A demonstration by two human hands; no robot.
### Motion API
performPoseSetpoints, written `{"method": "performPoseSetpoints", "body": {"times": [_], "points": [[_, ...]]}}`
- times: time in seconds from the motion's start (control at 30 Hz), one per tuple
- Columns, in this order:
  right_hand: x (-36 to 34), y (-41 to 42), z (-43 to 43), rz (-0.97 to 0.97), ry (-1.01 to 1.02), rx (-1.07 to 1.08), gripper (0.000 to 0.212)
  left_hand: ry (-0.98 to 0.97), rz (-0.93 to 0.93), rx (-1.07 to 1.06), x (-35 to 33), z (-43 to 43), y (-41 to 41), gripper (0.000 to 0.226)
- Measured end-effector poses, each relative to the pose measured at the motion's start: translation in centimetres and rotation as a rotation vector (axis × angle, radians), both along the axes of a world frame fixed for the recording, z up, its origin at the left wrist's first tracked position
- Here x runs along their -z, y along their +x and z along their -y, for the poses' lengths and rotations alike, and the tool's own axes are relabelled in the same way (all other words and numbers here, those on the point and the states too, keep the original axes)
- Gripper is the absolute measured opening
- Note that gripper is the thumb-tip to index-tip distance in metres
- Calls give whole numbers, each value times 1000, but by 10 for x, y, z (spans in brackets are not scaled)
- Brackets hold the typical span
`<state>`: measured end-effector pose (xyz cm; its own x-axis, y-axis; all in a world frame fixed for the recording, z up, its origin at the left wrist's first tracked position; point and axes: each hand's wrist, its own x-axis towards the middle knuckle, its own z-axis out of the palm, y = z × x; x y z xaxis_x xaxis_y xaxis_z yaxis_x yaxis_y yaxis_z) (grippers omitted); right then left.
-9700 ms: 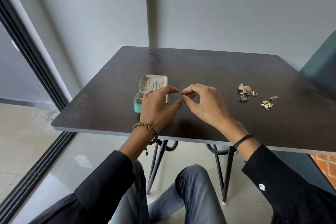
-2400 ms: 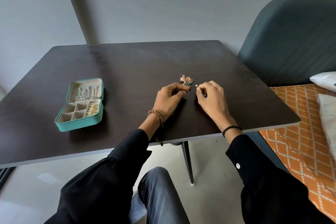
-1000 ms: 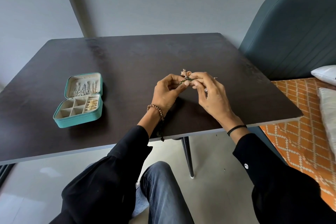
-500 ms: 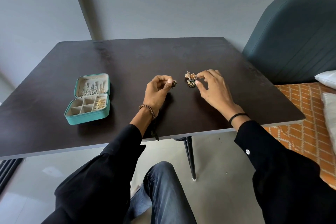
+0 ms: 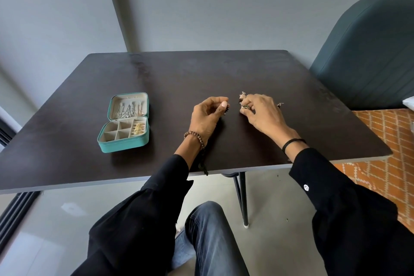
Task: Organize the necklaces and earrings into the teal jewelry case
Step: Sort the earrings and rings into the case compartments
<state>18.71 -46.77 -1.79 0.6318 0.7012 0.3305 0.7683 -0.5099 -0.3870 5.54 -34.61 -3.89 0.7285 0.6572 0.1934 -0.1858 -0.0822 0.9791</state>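
Worktop [image 5: 179, 74], dark and matte, fills my view, set against grey walls with a teal chair [image 5: 369, 51] at its right and an orange patterned rug [image 5: 380, 163] beside it. I see the left hand [image 5: 207, 116] curled, thumb and forefinger pinching a small dark earring [image 5: 227, 110], while the right hand [image 5: 261, 114], close beside it, curls its fingers round the loose earrings [image 5: 243, 101] lying on the surface. Well to the left sits the teal jewelry case [image 5: 125, 144], open, with necklaces [image 5: 128, 110] in its lid and gold earrings [image 5: 138, 128] in a right-hand compartment of the divided base.
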Motion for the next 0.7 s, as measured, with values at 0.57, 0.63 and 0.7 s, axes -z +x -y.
{"method": "performPoseSetpoints", "body": {"times": [0.57,0.63,0.7], "points": [[-21,-41,18,-859,465,-190,17,-259,-34,43,-28,13,-34,23],[-25,-46,16,-932,498,-196,18,-357,-21,49,-35,11,-41,33],[-29,-51,14,-1015,530,-196,19,-436,-35,60,-42,8,-47,46]]}}
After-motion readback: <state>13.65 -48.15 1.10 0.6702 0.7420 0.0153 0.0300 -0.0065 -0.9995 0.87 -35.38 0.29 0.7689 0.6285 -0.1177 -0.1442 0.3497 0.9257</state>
